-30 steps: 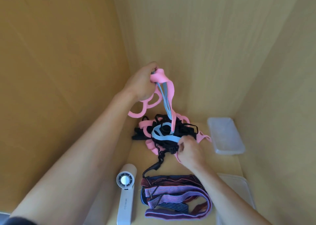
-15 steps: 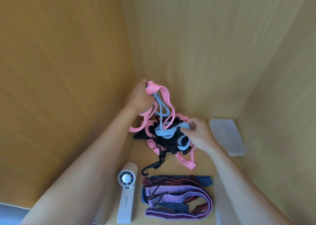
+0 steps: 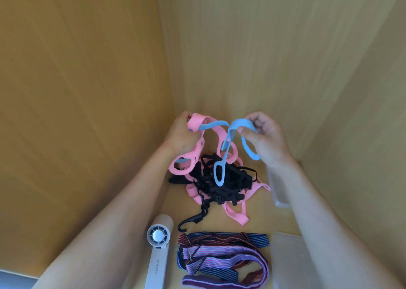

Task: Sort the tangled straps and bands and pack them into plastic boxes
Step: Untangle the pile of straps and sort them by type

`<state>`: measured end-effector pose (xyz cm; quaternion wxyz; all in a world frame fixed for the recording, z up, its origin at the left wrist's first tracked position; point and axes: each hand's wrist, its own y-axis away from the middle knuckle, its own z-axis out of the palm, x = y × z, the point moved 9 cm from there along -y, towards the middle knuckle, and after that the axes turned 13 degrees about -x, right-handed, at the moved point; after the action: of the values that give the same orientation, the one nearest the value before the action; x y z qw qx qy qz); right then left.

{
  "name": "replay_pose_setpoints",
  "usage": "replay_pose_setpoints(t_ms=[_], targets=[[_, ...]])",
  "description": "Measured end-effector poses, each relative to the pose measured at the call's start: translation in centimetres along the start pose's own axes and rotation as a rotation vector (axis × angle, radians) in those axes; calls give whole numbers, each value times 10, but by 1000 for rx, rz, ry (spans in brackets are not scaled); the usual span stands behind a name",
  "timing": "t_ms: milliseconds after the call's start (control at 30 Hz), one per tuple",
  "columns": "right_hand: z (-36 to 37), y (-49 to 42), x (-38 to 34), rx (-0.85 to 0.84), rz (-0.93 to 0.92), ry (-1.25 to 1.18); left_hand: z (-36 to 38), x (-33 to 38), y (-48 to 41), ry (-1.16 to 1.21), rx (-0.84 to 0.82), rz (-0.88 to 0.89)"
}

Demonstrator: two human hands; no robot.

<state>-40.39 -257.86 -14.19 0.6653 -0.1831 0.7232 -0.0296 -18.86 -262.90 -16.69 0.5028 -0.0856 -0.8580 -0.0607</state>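
A tangle lies at the back of the wooden surface: pink looped bands (image 3: 236, 209) wound through black straps (image 3: 222, 182) with a black hook (image 3: 189, 221). My left hand (image 3: 183, 132) grips the top of a pink band (image 3: 197, 121) and one end of a blue looped band (image 3: 219, 174), raised above the pile. My right hand (image 3: 267, 135) pinches the other end of the blue band, lifted level with the left. The blue band hangs between both hands, threaded round the pink one. Striped purple and navy straps (image 3: 224, 260) lie separately in front.
A clear plastic box (image 3: 278, 192) sits behind my right forearm, and another clear box (image 3: 287, 262) is at the front right. A white hand-held fan (image 3: 158, 251) lies front left. Wooden walls close in on the left, back and right.
My right hand left the pile and rose with the blue band's free end to the height of my left hand. The blue band has come up off the black straps.
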Motion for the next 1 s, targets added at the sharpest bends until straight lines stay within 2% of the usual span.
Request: replay_pose_setpoints(t_ms=[167,333,567,733,833,933,967,1000], targets=[[13,-15,1,-21,74,-131,16,29,7,82,-128,72],[22,-27,-4,15,137,-463,19,45,12,190,-192,85],[37,-32,-33,-31,59,-651,6,74,7,132,-122,194],[35,-31,-33,-84,18,-511,-5,80,3,62,-88,223],[32,-29,-26,-112,-36,-518,-13,84,-1,28,-40,248],[12,-18,14,110,13,-438,-25,85,-3,21,14,258],[6,-11,35,189,97,-284,-29,84,-3,9,31,258],[6,-4,57,199,212,-51,-33,83,-2,-7,44,257]])
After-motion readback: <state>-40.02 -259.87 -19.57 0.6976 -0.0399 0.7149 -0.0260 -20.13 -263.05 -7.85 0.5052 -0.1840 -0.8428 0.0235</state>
